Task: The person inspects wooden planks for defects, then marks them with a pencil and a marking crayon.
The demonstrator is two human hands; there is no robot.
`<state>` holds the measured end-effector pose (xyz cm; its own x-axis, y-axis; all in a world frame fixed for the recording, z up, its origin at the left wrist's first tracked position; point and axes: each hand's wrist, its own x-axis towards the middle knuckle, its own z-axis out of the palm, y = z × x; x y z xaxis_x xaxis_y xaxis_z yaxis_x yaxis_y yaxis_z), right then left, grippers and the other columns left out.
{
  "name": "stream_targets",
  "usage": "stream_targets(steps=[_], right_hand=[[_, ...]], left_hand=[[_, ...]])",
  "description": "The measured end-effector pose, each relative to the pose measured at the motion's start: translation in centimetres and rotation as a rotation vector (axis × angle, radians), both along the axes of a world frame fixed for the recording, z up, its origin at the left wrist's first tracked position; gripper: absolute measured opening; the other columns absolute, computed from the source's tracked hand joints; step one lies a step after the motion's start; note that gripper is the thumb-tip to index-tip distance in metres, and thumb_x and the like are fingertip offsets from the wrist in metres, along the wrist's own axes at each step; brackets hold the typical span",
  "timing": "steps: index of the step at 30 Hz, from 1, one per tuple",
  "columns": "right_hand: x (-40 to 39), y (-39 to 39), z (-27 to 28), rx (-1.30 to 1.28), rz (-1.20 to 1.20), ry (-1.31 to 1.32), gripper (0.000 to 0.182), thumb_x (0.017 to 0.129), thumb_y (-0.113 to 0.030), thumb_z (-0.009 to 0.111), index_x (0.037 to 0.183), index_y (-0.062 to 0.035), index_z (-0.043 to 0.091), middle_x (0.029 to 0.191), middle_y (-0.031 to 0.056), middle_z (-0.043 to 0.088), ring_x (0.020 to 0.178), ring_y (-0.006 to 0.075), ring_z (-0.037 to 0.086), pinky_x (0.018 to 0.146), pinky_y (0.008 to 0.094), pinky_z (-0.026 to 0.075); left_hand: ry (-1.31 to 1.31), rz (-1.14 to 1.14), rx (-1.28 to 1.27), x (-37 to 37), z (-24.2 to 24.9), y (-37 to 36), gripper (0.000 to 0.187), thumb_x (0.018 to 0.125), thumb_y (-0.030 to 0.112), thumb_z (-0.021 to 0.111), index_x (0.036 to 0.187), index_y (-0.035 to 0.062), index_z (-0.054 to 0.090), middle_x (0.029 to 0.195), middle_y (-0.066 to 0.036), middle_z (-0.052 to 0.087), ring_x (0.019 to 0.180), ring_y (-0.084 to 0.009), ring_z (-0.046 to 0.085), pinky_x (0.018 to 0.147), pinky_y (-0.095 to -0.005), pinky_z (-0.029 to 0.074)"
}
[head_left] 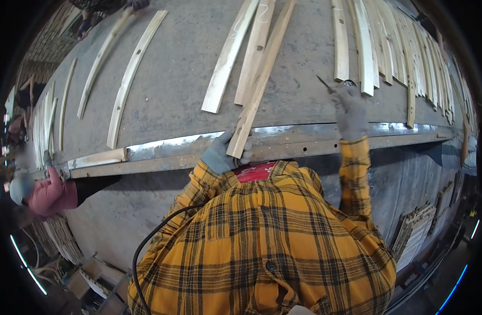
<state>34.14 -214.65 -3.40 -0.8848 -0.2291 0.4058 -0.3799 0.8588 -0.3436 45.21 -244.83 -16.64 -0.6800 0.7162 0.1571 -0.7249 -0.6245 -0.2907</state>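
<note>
My left hand (219,154), in a grey glove, is closed around the near end of a long wooden board (260,89) at the table's edge. That board slants away from me, its far part crossing over a second board (254,58) marked with a chalk-like squiggle. A paler marked board (225,68) lies just left of them. My right hand (350,107), gloved too, is closed on a thin dark pointed stick (323,82), whose exact kind I cannot make out. It hovers by the near end of another board (340,52).
A metal-edged table (178,144) runs across in front of me. Many boards (417,58) lie side by side at right; several more (130,79) lie at left. A person in a pink top (57,191) stands at the left end. Stacked wood (415,228) sits below right.
</note>
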Motion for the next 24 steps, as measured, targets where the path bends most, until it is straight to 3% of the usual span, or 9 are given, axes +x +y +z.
stream_targets(steps=[2, 4, 6, 7, 9, 12, 16, 20, 24], right_hand=[[-1.3, 1.6, 4.6, 0.292, -0.145, -0.138, 0.021, 0.076, -0.009, 0.063, 0.096, -0.011, 0.067, 0.086, 0.0088, 0.061, 0.076, 0.024, 0.06, 0.066, 0.0325, 0.048], [-2.2, 3.4, 6.8, 0.583, -0.306, -0.287, 0.019, 0.078, -0.015, 0.063, 0.097, -0.0132, 0.067, 0.087, 0.0096, 0.062, 0.079, 0.0267, 0.061, 0.068, 0.0356, 0.048], [-3.9, 4.6, 7.7, 0.749, -0.229, -0.371, 0.022, 0.081, -0.027, 0.059, 0.097, -0.0151, 0.067, 0.087, 0.0104, 0.062, 0.083, 0.0293, 0.061, 0.072, 0.0406, 0.048], [-5.0, 4.8, 7.4, 0.843, -0.259, -0.455, 0.022, 0.083, -0.014, 0.052, 0.099, -0.0155, 0.067, 0.093, 0.0141, 0.065, 0.09, 0.0298, 0.063, 0.076, 0.0394, 0.051], [-6.2, 5.4, 6.0, 0.883, -0.25, -0.453, 0.019, 0.082, -0.02, 0.055, 0.096, -0.015, 0.067, 0.09, 0.0125, 0.065, 0.087, 0.0294, 0.063, 0.076, 0.0397, 0.05], [-6.8, 6.4, 4.1, 0.895, -0.198, -0.418, 0.017, 0.081, -0.022, 0.058, 0.091, -0.0141, 0.069, 0.086, 0.011, 0.066, 0.082, 0.0287, 0.064, 0.074, 0.0394, 0.05], [-7.0, 6.5, 3.4, 0.968, -0.219, -0.467, 0.017, 0.08, -0.019, 0.058, 0.092, -0.014, 0.069, 0.085, 0.0112, 0.066, 0.081, 0.0286, 0.064, 0.073, 0.0383, 0.05], [-6.6, 7.5, 3.9, 0.771, -0.14, -0.477, 0.017, 0.079, -0.018, 0.06, 0.092, -0.0125, 0.069, 0.08, 0.0117, 0.066, 0.07, 0.0261, 0.063, 0.068, 0.0366, 0.05], [-7.7, 10.6, 2.7, 0.508, -0.114, -0.603, 0.02, 0.078, -0.017, 0.063, 0.096, -0.0105, 0.068, 0.071, 0.0073, 0.065, 0.057, 0.0148, 0.059, 0.054, 0.0287, 0.048]], left_hand=[[-0.181, -0.032, -0.6, -0.4, -0.2, -0.2, 0.046, 0.092, 0.034, 0.044, 0.121, -0.0018, 0.045, 0.099, -0.018, 0.06, 0.085, -0.0261, 0.061, 0.074, -0.043, 0.051], [-0.225, -0.09, -0.7, -0.6, -0.5, -0.1, 0.046, 0.089, 0.033, 0.049, 0.12, -0.0011, 0.047, 0.101, -0.017, 0.06, 0.084, -0.0258, 0.061, 0.075, -0.0397, 0.052], [-0.19, 0.188, -1.143, -0.3, -2.3, -0.2, 0.047, 0.087, 0.031, 0.054, 0.121, 0.0005, 0.048, 0.101, -0.014, 0.06, 0.085, -0.0219, 0.061, 0.073, -0.0346, 0.052], [-0.181, 0.183, -1.136, -0.5, -2.0, -0.2, 0.047, 0.087, 0.031, 0.054, 0.121, 0.0005, 0.048, 0.101, -0.014, 0.06, 0.085, -0.0219, 0.061, 0.073, -0.0346, 0.052], [-0.224, 0.298, -1.332, -0.6, -1.1, -0.4, 0.049, 0.084, 0.036, 0.059, 0.119, 0.0029, 0.048, 0.08, -0.011, 0.06, 0.06, -0.0204, 0.06, 0.046, -0.0298, 0.049], [0.068, 0.264, -1.375, 0.1, -2.3, -0.7, 0.065, 0.079, 0.032, 0.065, 0.131, 0.0008, 0.04, 0.101, -0.006, 0.057, 0.083, -0.0123, 0.055, 0.073, -0.0279, 0.048], [0.219, 0.182, -1.476, -0.4, 1.3, 0.1, 0.072, 0.071, 0.018, 0.075, 0.13, -0.0034, 0.039, 0.102, -0.007, 0.056, 0.089, -0.0127, 0.055, 0.081, -0.0269, 0.046], [0.159, 0.146, -1.381, -0.6, 4.2, 0.5, 0.073, 0.069, 0.012, 0.076, 0.129, -0.0042, 0.039, 0.102, -0.008, 0.058, 0.09, -0.0148, 0.057, 0.08, -0.0265, 0.046], [0.163, 0.195, -1.323, -0.5, 3.5, 0.5, 0.062, 0.074, 0.014, 0.066, 0.126, -0.0029, 0.038, 0.086, -0.008, 0.056, 0.066, -0.0126, 0.055, 0.056, -0.0248, 0.047]])
